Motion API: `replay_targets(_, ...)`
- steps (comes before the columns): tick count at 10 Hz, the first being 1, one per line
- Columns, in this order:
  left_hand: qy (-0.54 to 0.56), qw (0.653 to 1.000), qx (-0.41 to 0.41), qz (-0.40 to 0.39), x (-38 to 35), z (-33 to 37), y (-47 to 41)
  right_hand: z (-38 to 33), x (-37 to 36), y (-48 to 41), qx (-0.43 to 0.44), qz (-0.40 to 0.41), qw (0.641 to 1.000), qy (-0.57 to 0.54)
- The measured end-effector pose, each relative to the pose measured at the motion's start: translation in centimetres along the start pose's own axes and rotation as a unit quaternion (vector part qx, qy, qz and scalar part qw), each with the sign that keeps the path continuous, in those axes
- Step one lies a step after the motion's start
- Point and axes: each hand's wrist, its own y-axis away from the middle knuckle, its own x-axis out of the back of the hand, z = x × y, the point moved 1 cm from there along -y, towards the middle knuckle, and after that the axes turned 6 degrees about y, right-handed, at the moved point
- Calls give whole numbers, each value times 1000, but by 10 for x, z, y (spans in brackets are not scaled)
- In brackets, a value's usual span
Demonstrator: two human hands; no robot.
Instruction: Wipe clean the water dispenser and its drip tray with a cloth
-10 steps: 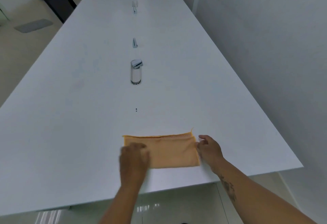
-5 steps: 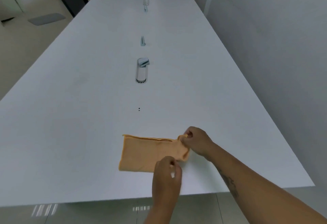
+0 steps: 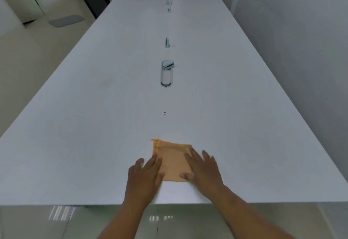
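Pressing folded cloth (image 3: 172,161) flat, near table (image 3: 94,125) edge: left hand (image 3: 144,179) and right hand (image 3: 204,171) open, fingers straight. Risk: fold springs open when lifted. No dispenser visible.

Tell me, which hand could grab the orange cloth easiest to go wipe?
Probably the right hand: its fingers and thumb lie on the orange cloth, thumb by the near edge. The left hand only touches the cloth's left side.
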Motion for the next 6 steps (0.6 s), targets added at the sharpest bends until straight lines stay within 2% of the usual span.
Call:
replay_targets(1,-6,999,-35,-23,-4,24,9,24,-6,14,-29,-2,999,36)
replay_targets(2,17,998,-20,-61,-17,43,38,35,-22,47,-50,-27,998,36)
replay_targets(4,31,995,-16,-94,-13,51,41,38,-23,66,-83,-36,995,-36)
replay_targets(5,38,996,-18,-79,11,49,42,36,-12,72,-96,-21,986,-134)
replay_targets(6,44,998,4,-48,32,53,46,42,5,84,-104,33,985,-135)
